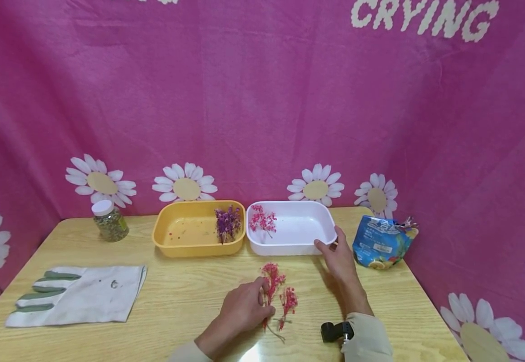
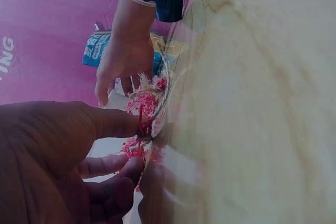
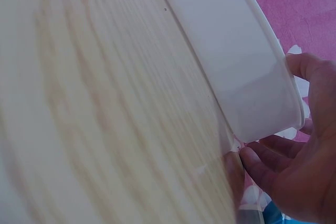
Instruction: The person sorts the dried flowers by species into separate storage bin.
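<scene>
My left hand (image 1: pixel 244 306) is at a sprig of pink dried flowers (image 1: pixel 273 277) on the table, thumb and fingers around its stem. A second pink sprig (image 1: pixel 288 300) lies just to the right. In the left wrist view, the thumb (image 2: pixel 121 123) touches the red stems. My right hand (image 1: pixel 341 259) holds the near right corner of a white plastic basin (image 1: pixel 303 249). In the right wrist view, the thumb (image 3: pixel 300 65) is on the rim and the fingers (image 3: pixel 262 163) are by the lower corner. Pink flowers (image 1: pixel 262 219) lie in the basin's left end.
Beside the white basin stands a yellow basin (image 1: pixel 199 250) with purple dried flowers (image 1: pixel 228 223) at its right end. A lidded jar (image 1: pixel 110 222) and a white-green glove (image 1: pixel 86 294) are at left. A blue pouch (image 1: pixel 382 242) stands at right. A pink curtain (image 1: pixel 253 100) hangs behind.
</scene>
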Demonstrator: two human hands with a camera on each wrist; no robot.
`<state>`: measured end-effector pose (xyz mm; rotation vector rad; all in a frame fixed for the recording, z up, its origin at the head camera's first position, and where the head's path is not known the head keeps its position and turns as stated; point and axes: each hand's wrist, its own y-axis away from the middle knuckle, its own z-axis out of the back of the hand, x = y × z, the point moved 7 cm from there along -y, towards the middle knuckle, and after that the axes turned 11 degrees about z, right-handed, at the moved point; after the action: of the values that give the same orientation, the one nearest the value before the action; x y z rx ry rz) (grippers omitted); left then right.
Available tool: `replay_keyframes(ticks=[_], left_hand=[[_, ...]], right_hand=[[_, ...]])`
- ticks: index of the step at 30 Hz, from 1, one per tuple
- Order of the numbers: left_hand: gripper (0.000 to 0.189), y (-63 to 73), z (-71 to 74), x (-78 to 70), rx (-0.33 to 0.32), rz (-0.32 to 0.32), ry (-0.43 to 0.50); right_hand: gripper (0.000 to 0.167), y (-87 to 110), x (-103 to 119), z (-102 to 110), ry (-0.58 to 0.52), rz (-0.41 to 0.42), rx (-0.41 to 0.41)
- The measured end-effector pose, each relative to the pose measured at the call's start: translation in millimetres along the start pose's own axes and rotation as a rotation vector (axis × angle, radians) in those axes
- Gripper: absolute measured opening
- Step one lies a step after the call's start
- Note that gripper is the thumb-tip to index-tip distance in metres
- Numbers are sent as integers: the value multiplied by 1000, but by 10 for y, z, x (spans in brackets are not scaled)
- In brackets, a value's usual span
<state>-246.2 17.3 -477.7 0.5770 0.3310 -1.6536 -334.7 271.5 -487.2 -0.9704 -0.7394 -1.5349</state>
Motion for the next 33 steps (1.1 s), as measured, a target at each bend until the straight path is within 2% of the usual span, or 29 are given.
replay_keyframes(ticks=[13,17,25,29,33], left_hand=[[19,-27,110,45,-77,15,0],[17,-49,131,85,-89,30,39],[15,-84,215,103,-115,20,129],[7,-102,228,139,-120,28,174],[4,-115,288,157,-154,22,215]], right_hand=[[86,-26,35,12,13,9,0],[85,-35,43,14,14,13,3],[85,-40,36,15,21,10,1],[84,-11,17,-5,5,-12,10],[84,10,13,-3,10,-9,11]])
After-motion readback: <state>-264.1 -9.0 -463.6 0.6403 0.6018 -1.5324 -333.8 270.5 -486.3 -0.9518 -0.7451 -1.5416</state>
